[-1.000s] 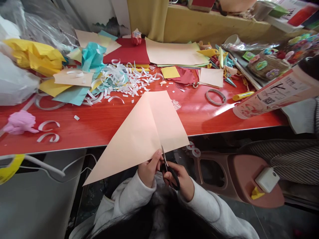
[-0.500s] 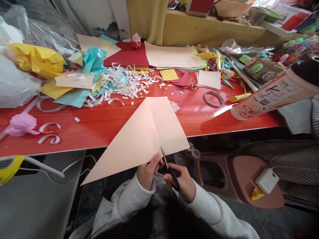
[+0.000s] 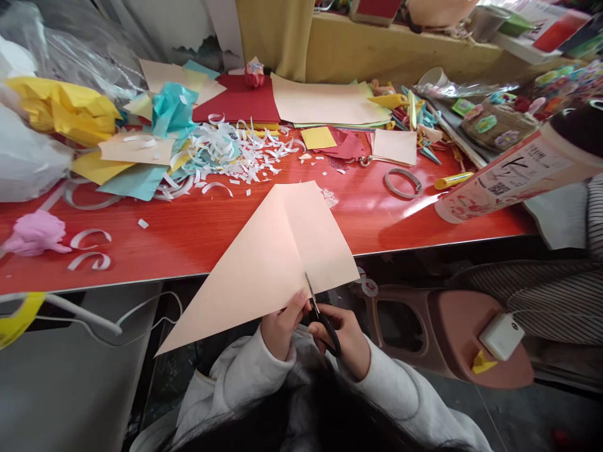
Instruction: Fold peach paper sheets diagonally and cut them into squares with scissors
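Note:
A large sheet of pale peach paper (image 3: 245, 270) spans from the table edge toward my body, with a crease line running down it and a long pointed corner at the lower left. My left hand (image 3: 285, 320) pinches its near edge, thumb on top. Black-handled scissors (image 3: 325, 323) are in my right hand (image 3: 346, 339), fingers through the handles. Their blades lie at the paper's near edge beside my left thumb, the tip pointing up along the crease. Part of the lower blade is hidden by the paper.
The red table (image 3: 188, 245) carries white paper shreds (image 3: 235, 150), crumpled teal paper (image 3: 173, 110), stacked peach sheets (image 3: 325, 103) and a grey ring (image 3: 402, 182). A pink cup with a black lid (image 3: 513, 172) stands at right. Below it, a brown stool (image 3: 490, 339) holds a white device (image 3: 502, 338).
The view has shifted slightly. Both hands keep their grip on the paper and scissors, and the scissor blades look a little more closed together.

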Action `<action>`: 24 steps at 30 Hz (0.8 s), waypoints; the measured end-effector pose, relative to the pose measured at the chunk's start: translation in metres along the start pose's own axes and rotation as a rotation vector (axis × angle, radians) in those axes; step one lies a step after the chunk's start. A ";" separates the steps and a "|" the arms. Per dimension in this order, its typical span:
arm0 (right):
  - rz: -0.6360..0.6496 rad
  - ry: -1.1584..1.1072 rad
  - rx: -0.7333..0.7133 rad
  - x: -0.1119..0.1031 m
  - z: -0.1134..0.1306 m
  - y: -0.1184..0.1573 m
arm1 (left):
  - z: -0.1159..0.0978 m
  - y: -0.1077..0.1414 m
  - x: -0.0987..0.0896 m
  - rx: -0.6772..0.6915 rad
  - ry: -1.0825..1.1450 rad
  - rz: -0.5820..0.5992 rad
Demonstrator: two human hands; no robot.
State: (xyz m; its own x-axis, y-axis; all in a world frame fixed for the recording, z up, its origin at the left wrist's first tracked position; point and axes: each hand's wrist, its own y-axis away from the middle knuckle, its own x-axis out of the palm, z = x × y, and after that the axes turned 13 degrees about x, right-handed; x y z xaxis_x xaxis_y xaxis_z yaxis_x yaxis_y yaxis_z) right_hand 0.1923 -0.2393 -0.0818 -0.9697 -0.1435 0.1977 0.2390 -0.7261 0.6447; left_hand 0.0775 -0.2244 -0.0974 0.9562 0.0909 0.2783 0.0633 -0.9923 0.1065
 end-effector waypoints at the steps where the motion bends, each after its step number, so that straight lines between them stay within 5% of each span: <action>1: -0.003 0.002 -0.004 0.000 0.001 0.000 | 0.000 0.001 0.000 -0.012 0.002 0.003; 17: 0.013 -0.016 -0.069 -0.001 0.001 -0.002 | 0.006 0.006 -0.001 0.011 -0.021 0.067; 24: -0.006 -0.014 -0.069 -0.002 0.006 -0.001 | -0.002 0.007 0.001 -0.056 0.091 0.211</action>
State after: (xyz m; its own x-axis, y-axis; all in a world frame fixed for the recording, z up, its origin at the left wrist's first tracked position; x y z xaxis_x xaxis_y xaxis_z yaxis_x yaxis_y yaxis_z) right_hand 0.1940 -0.2349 -0.0783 -0.9701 -0.1305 0.2046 0.2291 -0.7712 0.5939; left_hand 0.0787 -0.2305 -0.0942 0.9165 -0.1084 0.3850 -0.1536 -0.9841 0.0887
